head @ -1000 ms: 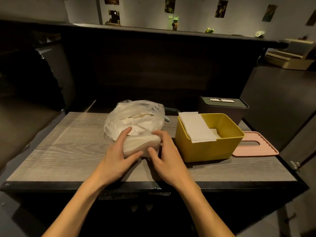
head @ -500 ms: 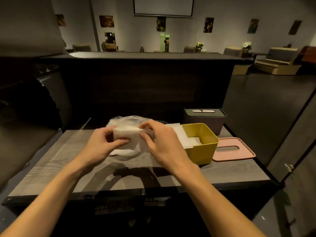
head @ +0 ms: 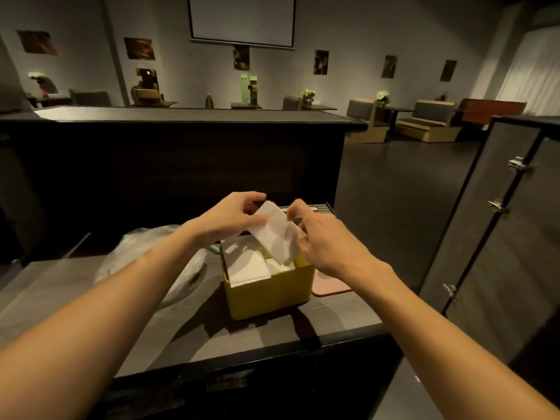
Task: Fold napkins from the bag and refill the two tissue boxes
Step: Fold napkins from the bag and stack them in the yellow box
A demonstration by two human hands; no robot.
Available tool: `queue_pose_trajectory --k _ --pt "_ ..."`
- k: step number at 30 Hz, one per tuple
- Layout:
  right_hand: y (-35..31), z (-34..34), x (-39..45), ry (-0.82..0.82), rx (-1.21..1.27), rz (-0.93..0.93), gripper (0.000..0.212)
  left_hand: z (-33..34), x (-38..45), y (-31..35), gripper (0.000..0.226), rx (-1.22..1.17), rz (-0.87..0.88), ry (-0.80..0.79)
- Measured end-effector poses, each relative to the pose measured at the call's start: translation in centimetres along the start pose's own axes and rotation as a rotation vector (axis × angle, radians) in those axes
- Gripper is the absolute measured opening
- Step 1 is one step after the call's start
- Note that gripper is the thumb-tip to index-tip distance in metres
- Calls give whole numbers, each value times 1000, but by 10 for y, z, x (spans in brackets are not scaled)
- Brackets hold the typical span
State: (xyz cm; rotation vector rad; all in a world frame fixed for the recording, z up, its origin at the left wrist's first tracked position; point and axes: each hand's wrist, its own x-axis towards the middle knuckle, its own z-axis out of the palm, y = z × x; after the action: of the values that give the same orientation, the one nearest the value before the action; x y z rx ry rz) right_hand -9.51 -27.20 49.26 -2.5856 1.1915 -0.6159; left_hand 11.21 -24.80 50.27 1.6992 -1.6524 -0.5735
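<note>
A folded white napkin stack (head: 277, 234) hangs tilted above the open yellow tissue box (head: 269, 294). My left hand (head: 231, 216) pinches its upper left edge and my right hand (head: 328, 242) grips its right side. Inside the yellow box lie white napkins (head: 248, 266), one draped over the near left rim. The clear plastic bag of napkins (head: 142, 253) lies on the table left of the box, partly hidden by my left forearm. A dark tissue box (head: 321, 209) stands behind my hands, mostly hidden.
The pink lid (head: 328, 286) lies flat right of the yellow box. The grey wooden table (head: 212, 338) has a black front edge. A tall dark counter (head: 181, 165) rises behind it. A hinged dark panel (head: 497, 237) stands at the right.
Both hands lifted the napkin stack off the bag and carried it right, over the yellow box. The camera tilted upward.
</note>
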Motion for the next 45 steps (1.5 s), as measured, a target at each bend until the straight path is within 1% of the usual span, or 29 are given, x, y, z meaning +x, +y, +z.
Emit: queue_pose_trajectory --k 3,5,9,12,15,17,21,23,25,29,31,34,36,37,38,40,43,45 --pt "8 1 7 -195 -30 86 34 17 20 -2 66 219 24 -78" --pt "5 0 17 -323 -72 92 38 26 26 -3 65 333 50 -92" --pt "-8 5 35 -474 -260 73 41 39 27 -10 53 421 119 -13" --pt "-20 13 45 -596 -441 79 39 47 22 -23 48 520 84 31" --pt "-33 15 47 -682 -581 91 39 54 16 -35 45 591 36 13" --pt "-42 12 48 -691 -654 63 45 54 14 -37 44 580 45 11" --pt "-50 13 48 -642 -817 -65 57 55 14 -40 41 568 92 -2" --pt "-49 17 49 -684 -786 -81 57 54 13 -41 42 529 84 25" --pt "-47 16 49 -708 -738 -57 57 53 12 -40 42 501 85 41" --pt "-47 1 53 -661 -709 -16 59 46 9 -36 41 387 88 94" --pt "-49 -10 58 -569 -675 -48 55 34 8 -32 37 345 80 117" --pt "-66 -16 71 -358 -550 -111 37 4 0 -30 24 355 105 103" --pt "-84 -10 83 -225 -471 -163 26 -18 -9 -35 18 377 71 90" --pt "-95 -3 89 -190 -430 -194 22 -30 -15 -40 17 400 40 98" --pt "-107 6 94 -185 -375 -221 20 -42 -22 -46 17 427 2 109" --pt "-131 27 101 -238 -245 -246 16 -65 -37 -59 17 463 -58 131" --pt "-160 62 106 -393 -110 -253 13 -93 -63 -86 18 483 -99 126" --pt "-173 87 109 -492 -116 -261 17 -105 -75 -111 17 484 -113 64"
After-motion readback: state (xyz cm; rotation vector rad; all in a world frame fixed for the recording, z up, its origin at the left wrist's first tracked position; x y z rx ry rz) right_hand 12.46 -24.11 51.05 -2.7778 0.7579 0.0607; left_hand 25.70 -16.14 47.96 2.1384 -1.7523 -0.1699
